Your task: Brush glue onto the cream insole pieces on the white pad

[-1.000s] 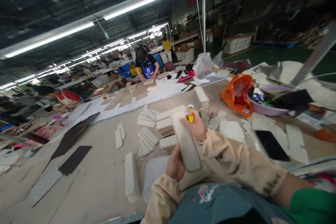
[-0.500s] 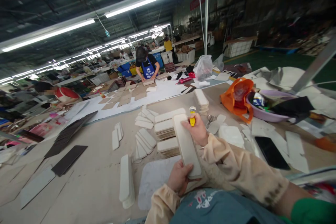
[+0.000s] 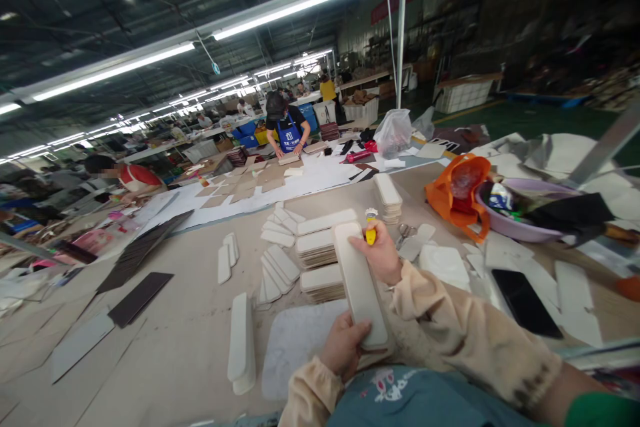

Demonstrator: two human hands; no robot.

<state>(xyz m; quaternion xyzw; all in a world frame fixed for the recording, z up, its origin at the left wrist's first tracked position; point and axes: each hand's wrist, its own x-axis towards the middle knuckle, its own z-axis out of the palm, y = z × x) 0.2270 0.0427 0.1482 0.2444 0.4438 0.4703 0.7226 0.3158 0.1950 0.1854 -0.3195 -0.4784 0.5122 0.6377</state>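
A long white panel [image 3: 361, 287] with rounded corners is held tilted in front of my body; its edge looks thick, perhaps several layers. My left hand [image 3: 345, 340] grips its near end, the thumb lying on top. At the far end my right hand [image 3: 383, 257] is closed, its thumb on the panel's face. A small yellow-handled tool [image 3: 371, 230] with a pale head sticks up from that same hand; its exact kind I cannot make out. Just beyond the panel are stacks of similar white panels [image 3: 317, 243], partly covered by it. Under the left hand's side lies a whitish board [image 3: 295, 340].
Fanned white pieces [image 3: 280, 263] and an upright-edged panel stack [image 3: 241, 340] lie leftward. To the right are scissors [image 3: 406, 232], a black phone [image 3: 526, 302], an orange bag [image 3: 457, 193] and a purple basin [image 3: 530, 230]. A co-worker [image 3: 287, 127] stands across the table.
The camera view has turned slightly, so the scene sits a little further right. Both hands keep their hold on the panel, and the yellow-handled tool stays in my right hand.
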